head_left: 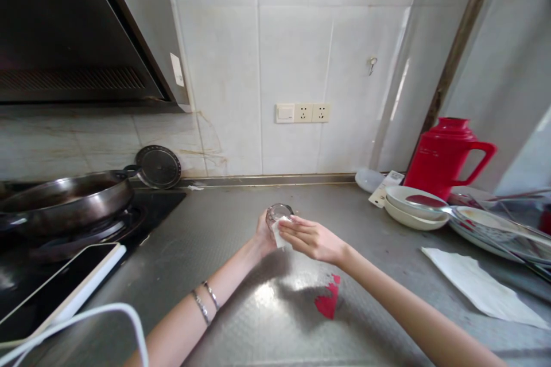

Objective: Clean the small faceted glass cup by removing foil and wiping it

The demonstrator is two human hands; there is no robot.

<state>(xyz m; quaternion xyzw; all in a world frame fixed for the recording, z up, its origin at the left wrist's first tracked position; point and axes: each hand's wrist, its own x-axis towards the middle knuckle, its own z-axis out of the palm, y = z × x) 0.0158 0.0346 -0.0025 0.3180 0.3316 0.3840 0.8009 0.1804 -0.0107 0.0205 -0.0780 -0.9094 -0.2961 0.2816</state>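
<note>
My left hand (263, 235) is wrapped round a small clear glass (275, 210), held above the metal counter with its round rim facing up and toward me. My right hand (312, 239) presses a folded white tissue (279, 236) against the near side of the glass, its fingers close together. Part of the tissue shows below the fingers. The fingers of my left hand are mostly hidden behind the glass.
A steel pan (69, 203) stands on the stove at left, near a phone (55, 287) and a white cable (129, 312). At right are a red thermos (439, 157), stacked bowls (413, 221), plates with utensils (486, 241) and a paper sheet (482, 287). A red patch (328, 301) marks the counter (241, 332).
</note>
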